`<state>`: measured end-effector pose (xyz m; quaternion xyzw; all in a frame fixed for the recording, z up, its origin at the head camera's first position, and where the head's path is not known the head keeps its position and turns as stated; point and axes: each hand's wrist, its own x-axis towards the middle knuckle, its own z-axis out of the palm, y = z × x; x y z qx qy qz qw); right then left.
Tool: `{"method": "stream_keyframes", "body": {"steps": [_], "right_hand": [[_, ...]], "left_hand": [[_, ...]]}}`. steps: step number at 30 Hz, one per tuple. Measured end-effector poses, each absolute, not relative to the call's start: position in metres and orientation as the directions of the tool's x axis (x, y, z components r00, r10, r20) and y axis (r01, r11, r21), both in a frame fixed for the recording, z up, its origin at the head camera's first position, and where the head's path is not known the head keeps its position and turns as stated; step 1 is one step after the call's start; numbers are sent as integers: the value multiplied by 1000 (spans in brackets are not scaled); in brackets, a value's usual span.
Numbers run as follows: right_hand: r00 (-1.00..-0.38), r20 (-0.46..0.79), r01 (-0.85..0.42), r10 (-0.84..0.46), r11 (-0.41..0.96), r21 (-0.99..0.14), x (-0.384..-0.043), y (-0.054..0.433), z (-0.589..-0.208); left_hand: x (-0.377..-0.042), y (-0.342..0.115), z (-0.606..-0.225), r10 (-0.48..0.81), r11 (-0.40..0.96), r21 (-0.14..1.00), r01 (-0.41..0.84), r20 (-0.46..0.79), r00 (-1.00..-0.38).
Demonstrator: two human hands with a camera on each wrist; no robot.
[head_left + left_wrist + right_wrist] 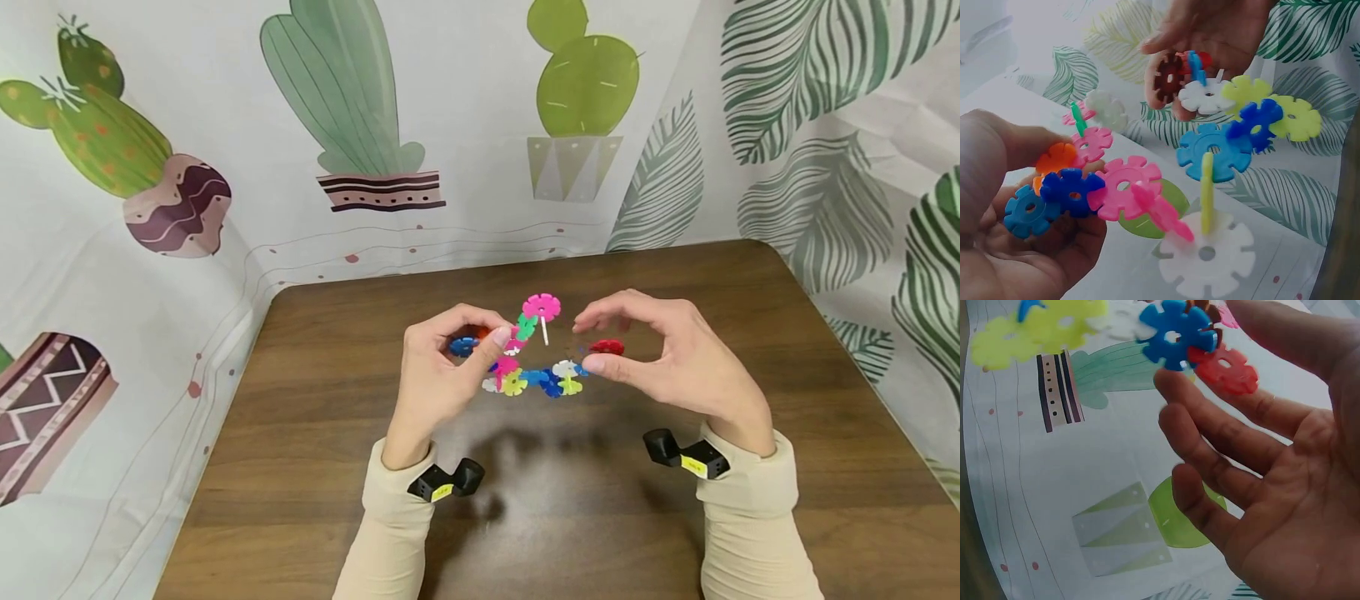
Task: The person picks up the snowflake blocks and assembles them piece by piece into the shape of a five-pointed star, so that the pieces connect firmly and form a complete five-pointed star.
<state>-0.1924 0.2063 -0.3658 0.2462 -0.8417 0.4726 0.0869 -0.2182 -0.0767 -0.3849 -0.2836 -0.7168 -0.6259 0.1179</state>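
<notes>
A chain of colourful notched plastic discs is held in the air above the table. My left hand (pixel 442 358) pinches its left part between thumb and fingers, around an orange disc (pixel 1057 157) and a dark blue disc (pixel 1072 194). At the upper end of the chain, a pink disc (pixel 542 307) joins a white disc (pixel 545 331) seen edge-on. My right hand (pixel 675 354) curves loosely around the other end, thumb and fingers apart. A red disc (pixel 1229 369) and a blue disc (pixel 1179 334) lie between them; whether they touch the fingers is unclear.
Beneath both hands is a brown wooden table (pixel 300 467). Behind it hangs a white cloth (pixel 480 125) printed with cacti and leaves. Each wrist carries a small black camera, the left one (pixel 446 481) and the right one (pixel 686 454), over beige sleeves.
</notes>
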Motion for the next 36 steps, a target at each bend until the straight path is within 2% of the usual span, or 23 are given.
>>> {"method": "stream_keyframes", "body": {"steps": [3,9,18,24,30,36], "right_hand": [[-863,377,-497,-336,433,-752,-193,205,-366],[-840,460,-542,-288,409,-734,-193,201,-366],[-822,530,-569,-208,287,-771,-189,203,-361],[-813,559,-581,-167,313,-751,-187,214,-360],[-830,548,-551,-102,299,-779,-184,222,-360],[-828,554,-560,-82,149,-815,-184,221,-358]], "left_hand": [[-219,-77,-383,234,31,840,541,520,-821],[-221,-78,-384,244,60,864,500,473,-847],[-226,-82,-385,275,51,905,422,394,-877],[-235,-83,-390,270,97,916,389,352,-896],[-254,-79,-413,265,225,909,351,289,-920],[-275,-69,-450,321,459,840,290,148,-936]]}}
